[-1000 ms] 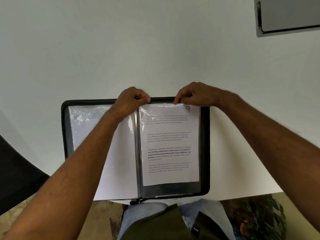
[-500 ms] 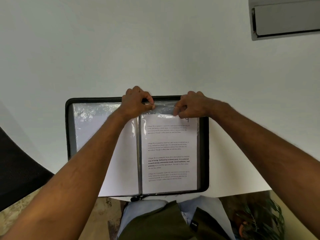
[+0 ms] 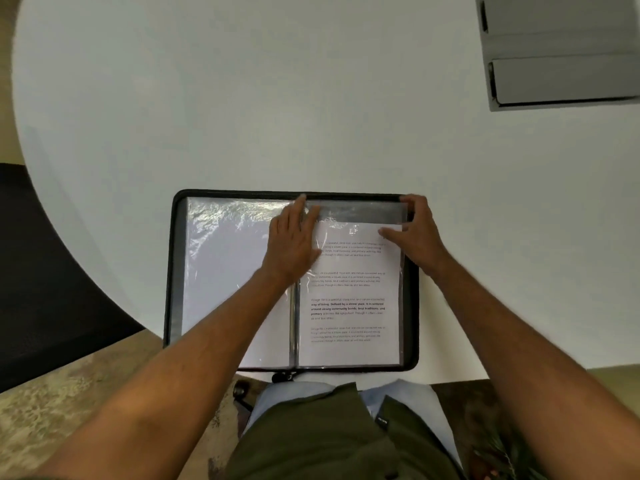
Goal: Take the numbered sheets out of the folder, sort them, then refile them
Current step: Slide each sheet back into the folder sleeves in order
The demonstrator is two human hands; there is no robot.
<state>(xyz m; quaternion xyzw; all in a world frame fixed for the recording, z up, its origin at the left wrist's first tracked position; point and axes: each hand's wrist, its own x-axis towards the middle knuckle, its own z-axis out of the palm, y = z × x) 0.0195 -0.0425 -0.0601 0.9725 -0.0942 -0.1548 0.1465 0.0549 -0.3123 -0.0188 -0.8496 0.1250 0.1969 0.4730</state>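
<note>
At the near edge of the white table (image 3: 207, 116) an open black folder (image 3: 412, 306) is laid flat. In its right clear sleeve (image 3: 356, 211) a printed sheet (image 3: 349, 306) is seen, sitting low so that the top of the sleeve is left bare. The left hand (image 3: 291, 247) is pressed flat with straight fingers near the spine. The right hand (image 3: 419, 233) is rested open on the sleeve's upper right corner, nothing being gripped. Farther away, a grey tray (image 3: 561, 53) is placed.

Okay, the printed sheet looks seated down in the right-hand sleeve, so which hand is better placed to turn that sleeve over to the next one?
Probably the right hand: it rests at the sleeve's free outer corner. The left hand lies flat over the spine.
</note>
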